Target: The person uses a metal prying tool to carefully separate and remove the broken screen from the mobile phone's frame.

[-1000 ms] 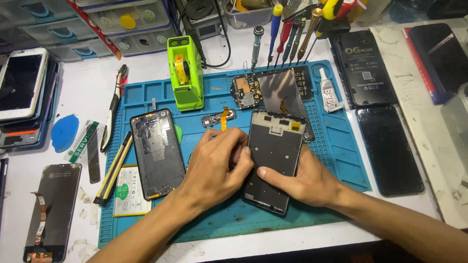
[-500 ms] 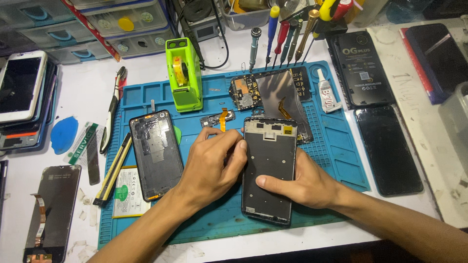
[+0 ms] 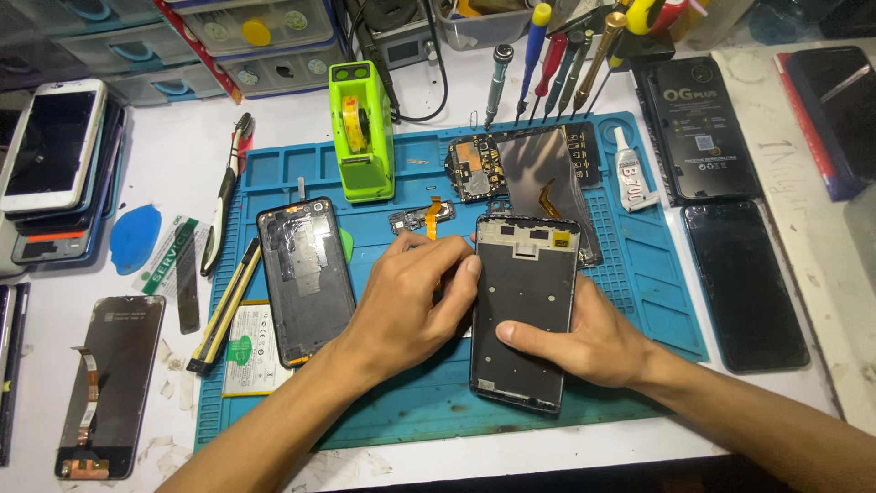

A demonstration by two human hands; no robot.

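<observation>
1. Right now the right hand (image 3: 593, 342) holds a dark phone frame (image 3: 525, 306) flat on the blue mat (image 3: 639, 301). Its thumb lies across the front of the frame and the other fingers are tucked underneath.
2. Just beside it, the left hand (image 3: 411, 297) is curled, with its fingertips (image 3: 465, 269) pressed on the frame's left edge. I cannot tell if it pinches anything small.
3. It looks like the step in hand is working along that left edge while the frame is kept from sliding.
4. For the next move, the right hand must keep the frame steady, and the left fingers must press softly, because thin parts bend.
5. To the left of the left hand lies an open phone back (image 3: 306, 278).
6. Past both hands, farther away, sit a green tape holder (image 3: 362, 132) and a row of screwdrivers (image 3: 557, 64).
7. To the right of the right hand, a black screen (image 3: 744, 283) lies on the white surface (image 3: 164, 173).
</observation>
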